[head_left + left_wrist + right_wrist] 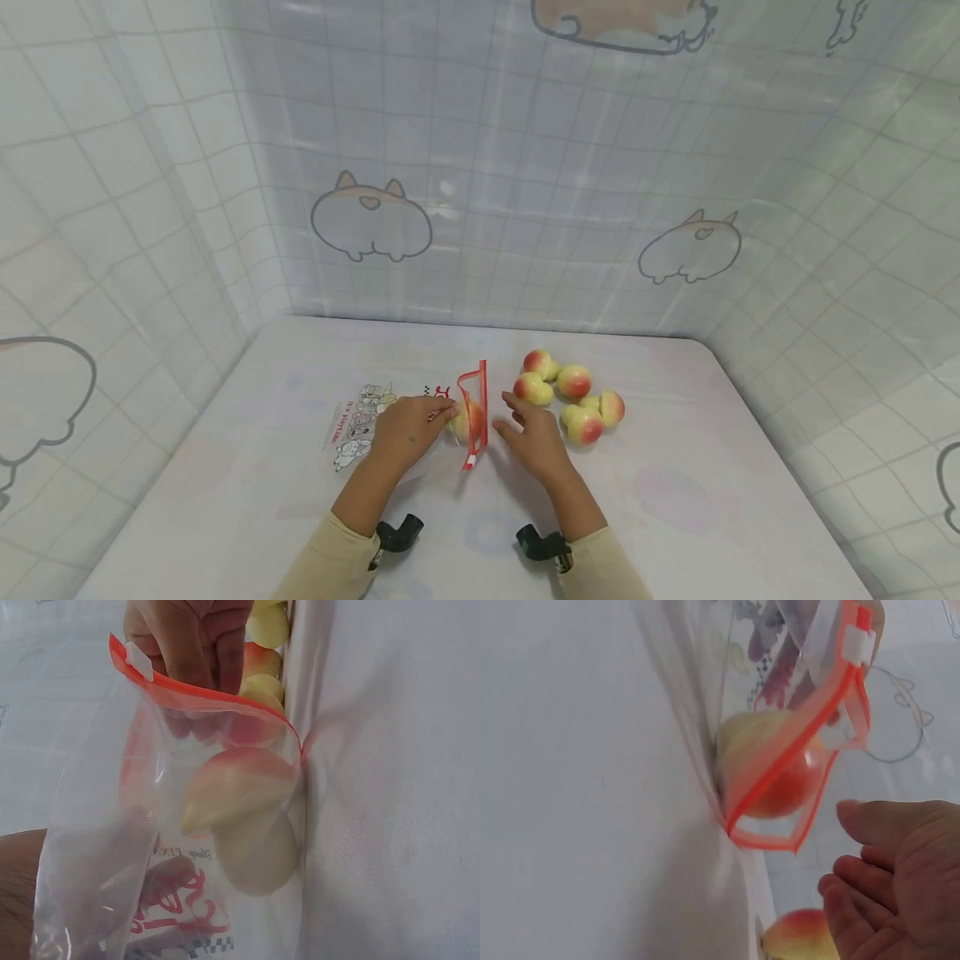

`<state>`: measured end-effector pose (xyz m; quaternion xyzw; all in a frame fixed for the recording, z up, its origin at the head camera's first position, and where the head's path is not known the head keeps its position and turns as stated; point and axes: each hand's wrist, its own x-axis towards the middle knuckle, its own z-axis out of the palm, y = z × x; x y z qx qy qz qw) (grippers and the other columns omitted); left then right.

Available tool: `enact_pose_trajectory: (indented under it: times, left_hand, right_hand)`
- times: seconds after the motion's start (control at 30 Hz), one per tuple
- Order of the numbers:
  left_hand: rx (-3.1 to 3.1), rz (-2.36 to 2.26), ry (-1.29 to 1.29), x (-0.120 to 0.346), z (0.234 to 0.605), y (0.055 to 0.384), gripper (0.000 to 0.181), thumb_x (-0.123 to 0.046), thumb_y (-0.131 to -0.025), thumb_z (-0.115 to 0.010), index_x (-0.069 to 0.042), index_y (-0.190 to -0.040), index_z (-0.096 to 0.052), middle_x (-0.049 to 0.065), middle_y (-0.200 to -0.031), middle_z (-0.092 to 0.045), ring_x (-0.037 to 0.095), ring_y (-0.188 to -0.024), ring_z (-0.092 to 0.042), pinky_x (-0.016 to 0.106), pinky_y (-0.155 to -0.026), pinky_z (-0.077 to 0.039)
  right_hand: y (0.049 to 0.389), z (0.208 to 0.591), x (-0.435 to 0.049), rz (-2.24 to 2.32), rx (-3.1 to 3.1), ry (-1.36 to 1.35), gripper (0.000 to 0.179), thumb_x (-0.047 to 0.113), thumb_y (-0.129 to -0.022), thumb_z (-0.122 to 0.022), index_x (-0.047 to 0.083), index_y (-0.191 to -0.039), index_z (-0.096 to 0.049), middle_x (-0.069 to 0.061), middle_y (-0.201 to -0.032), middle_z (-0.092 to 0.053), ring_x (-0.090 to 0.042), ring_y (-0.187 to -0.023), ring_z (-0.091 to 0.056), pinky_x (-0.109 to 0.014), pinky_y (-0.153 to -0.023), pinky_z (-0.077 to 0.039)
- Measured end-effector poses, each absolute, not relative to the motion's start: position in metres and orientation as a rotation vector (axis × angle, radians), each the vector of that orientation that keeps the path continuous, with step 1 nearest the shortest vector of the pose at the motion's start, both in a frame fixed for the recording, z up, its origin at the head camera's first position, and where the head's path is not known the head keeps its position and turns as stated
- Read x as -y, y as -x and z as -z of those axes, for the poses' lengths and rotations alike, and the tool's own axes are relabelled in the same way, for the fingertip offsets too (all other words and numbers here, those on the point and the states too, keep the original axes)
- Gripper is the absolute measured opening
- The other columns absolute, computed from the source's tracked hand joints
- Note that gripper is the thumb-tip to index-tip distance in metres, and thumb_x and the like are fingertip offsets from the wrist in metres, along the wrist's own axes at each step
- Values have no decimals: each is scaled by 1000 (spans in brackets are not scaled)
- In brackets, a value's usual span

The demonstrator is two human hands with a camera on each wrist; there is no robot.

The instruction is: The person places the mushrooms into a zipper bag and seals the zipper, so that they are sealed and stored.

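A clear zip bag (352, 421) with cartoon print lies on the table, its red-edged mouth standing open toward the right. Inside sits a red-and-yellow mushroom-shaped piece (251, 817), seen through the plastic in the left wrist view. My left hand (408, 429) pinches the bag's side between thumb and fingers near the mouth. To the right of the opening is my right hand (536, 437), fingers loosely bent and holding nothing. A white slider (858, 645) sits at one end of the red zip edge in the right wrist view.
Several more mushroom-shaped pieces (574, 382) lie in a loose group beyond and right of my right hand. The white-covered table (675, 533) is enclosed by pale gridded curtains (480, 275) with cartoon animals at the back and sides.
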<state>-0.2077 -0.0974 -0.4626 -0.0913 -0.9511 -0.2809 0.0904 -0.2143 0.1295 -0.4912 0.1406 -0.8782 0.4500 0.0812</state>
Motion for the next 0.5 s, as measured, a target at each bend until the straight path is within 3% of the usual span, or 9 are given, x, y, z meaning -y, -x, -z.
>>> enact_pose_trajectory:
  times: [0.17,0.37,0.5]
  left_hand:
    - [2821,847,272,98,464,209,25,-41,-90,-73,-25,-108,-79,-5,-102,-77,13,-84,-69,29,-59,-46]
    - [2824,859,263,98,464,208,25,-41,-90,-72,-25,-109,-79,-4,-102,-77,11,-80,-65,27,-58,-43]
    - [2831,851,252,98,465,208,25,-41,-91,-72,-26,-109,-79,-5,-103,-77,12,-83,-67,28,-60,-45]
  right_hand:
    - [215,491,-137,-1325,2511,-386,47,11,-87,-77,-1,-130,-63,-15,-129,-66,-33,-112,-67,-40,-93,-54]
    - [209,486,-150,-1085,2461,-340,45,12,-84,-80,1,-125,-67,-14,-121,-70,-35,-102,-69,-46,-88,-56]
    - [206,481,-162,-980,2445,-298,46,12,-82,-81,1,-124,-67,-15,-121,-69,-35,-108,-67,-48,-92,-54]
